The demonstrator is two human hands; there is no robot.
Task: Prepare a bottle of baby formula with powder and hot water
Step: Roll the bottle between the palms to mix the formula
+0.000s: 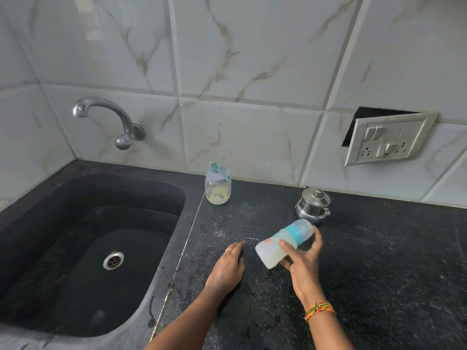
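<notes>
From the head camera we see the baby bottle (283, 243) tilted above the dark speckled worktop (379, 261), its capped blue end raised toward the far right and its base lowered toward the near left. It sits in the right hand (303, 258), while the left hand (228, 266) lies just to the left of the base, apart from it. A pale, milky liquid fills the lower part of the bottle. The bottle is blurred, so we cannot read its printed marks or make out what lies under the clear cap, and we cannot tell whether its base clears the worktop. Most of the right hand's fingers are hidden behind the bottle, and both forearms are cut off at the bottom edge. The right hand is curled round the bottle's middle, thumb on the near side, with coloured threads (319, 309) at its wrist. The left hand rests flat on the worktop, fingers straight and close together, holding nothing; a ring (228, 249) shows on one finger. Farther back, by the tiled wall, stand a glass jar (217, 192) of pale powder with a teal scoop (218, 169) lying on its lid, and a small lidded steel pot (313, 204) just beyond the bottle. A black sink (38, 223) with a tap (106, 117) lies to the left.
</notes>
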